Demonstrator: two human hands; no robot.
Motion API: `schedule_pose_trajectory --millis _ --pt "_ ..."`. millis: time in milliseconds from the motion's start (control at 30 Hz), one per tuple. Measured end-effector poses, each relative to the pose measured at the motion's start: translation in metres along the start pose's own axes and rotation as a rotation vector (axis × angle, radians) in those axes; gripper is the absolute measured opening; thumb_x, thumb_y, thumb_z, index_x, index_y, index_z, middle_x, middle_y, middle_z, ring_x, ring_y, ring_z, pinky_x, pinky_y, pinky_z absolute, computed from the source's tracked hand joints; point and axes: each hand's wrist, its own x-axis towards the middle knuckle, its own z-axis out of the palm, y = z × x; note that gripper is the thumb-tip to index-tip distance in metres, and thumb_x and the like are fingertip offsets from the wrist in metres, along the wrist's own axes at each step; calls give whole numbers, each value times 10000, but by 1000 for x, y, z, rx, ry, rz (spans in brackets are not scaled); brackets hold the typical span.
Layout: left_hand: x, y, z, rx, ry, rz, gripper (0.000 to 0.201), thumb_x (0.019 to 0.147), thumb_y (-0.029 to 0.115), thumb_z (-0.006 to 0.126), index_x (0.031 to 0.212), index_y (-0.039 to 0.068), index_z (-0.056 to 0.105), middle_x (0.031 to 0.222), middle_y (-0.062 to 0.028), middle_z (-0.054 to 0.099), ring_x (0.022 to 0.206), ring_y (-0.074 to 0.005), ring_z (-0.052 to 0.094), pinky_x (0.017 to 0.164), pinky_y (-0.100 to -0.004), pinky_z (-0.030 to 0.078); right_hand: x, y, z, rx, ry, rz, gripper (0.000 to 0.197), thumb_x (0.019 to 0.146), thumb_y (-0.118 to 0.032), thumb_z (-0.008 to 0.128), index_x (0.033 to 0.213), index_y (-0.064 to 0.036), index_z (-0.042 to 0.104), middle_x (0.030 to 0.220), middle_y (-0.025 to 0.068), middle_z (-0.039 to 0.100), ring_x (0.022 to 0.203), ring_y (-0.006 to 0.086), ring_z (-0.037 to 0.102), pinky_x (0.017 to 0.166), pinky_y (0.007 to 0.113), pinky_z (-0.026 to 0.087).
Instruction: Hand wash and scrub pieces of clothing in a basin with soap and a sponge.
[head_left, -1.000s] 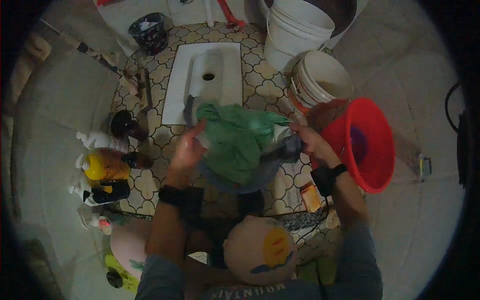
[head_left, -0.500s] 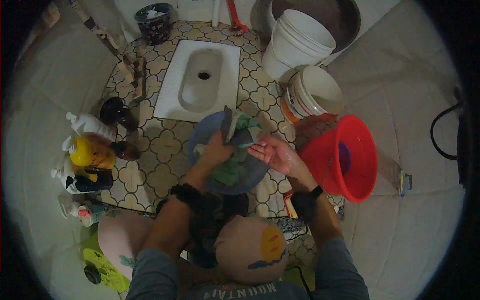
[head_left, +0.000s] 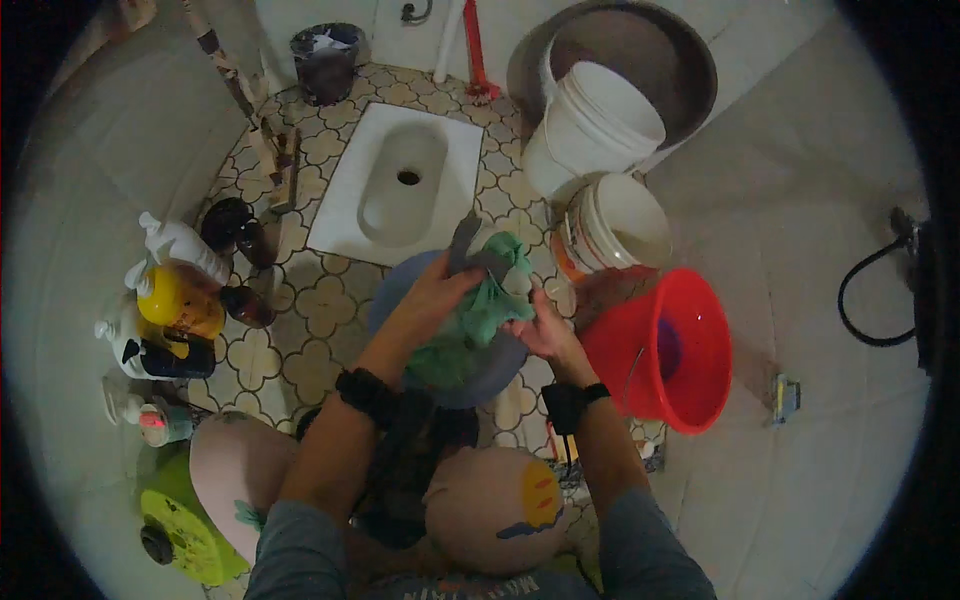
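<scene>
A wet-looking green and grey cloth garment [head_left: 500, 290] is bunched between my hands over a blue-grey basin [head_left: 395, 285]. My left hand [head_left: 440, 295] is closed around its grey part, with a dark tip sticking up past the fingers. My right hand [head_left: 545, 325] pinches the garment's right edge, its fingertips partly hidden by the folds. The lower folds hang down into the basin, which rests on the tiled floor in front of my knees. Whether water lies under the cloth I cannot tell.
A red bucket [head_left: 640, 350] stands right of the basin, with white buckets [head_left: 600, 120] beyond it. Ahead lies a white squat toilet [head_left: 340, 190]. Bottles, one a yellow pump bottle [head_left: 180, 302], line the left wall. A dark bin [head_left: 327, 75] stands at the back.
My right hand, earlier open with its palm up beside the cloth, now grips its edge. The garment is lifted and spread more between both hands. The view has tilted slightly.
</scene>
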Motion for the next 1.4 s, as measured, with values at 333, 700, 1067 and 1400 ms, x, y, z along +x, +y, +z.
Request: schedule_pose_trajectory --millis 333,700,1067,1400 --pt "30 -20 -28 -120 238 212 347 780 101 477 1114 18 515 950 -65 564 842 -147 534 709 -267 447 -25 -99 73 -668 205 123 467 744 -49 653 1178 -24 482 1038 35 571 938 135 539 793 266 439" --pt "11 -69 -20 -559 -201 140 406 820 258 511 1126 -7 468 1042 -86 542 971 -182 532 896 -300 402 -1 -76 75 -641 387 -206 413 789 19 471 1181 -102 419 1004 20 511 970 134 469 837 274 390" --pt "17 -145 -46 -625 84 146 480 863 319 493 1242 47 379 1156 -58 482 1098 -172 454 920 -353 384 47 9 131 -1743 221 -649 57 735 -121 612 743 -65 609 755 106 562 678 296 567 566 354 453" --pt "24 -76 -9 -629 353 -388 429 914 436 361 1111 80 497 1047 -58 564 916 -212 575 804 -364 474 61 11 89 -1764 448 -456 199 829 -220 543 736 -59 615 688 152 582 639 355 561 543 409 441"
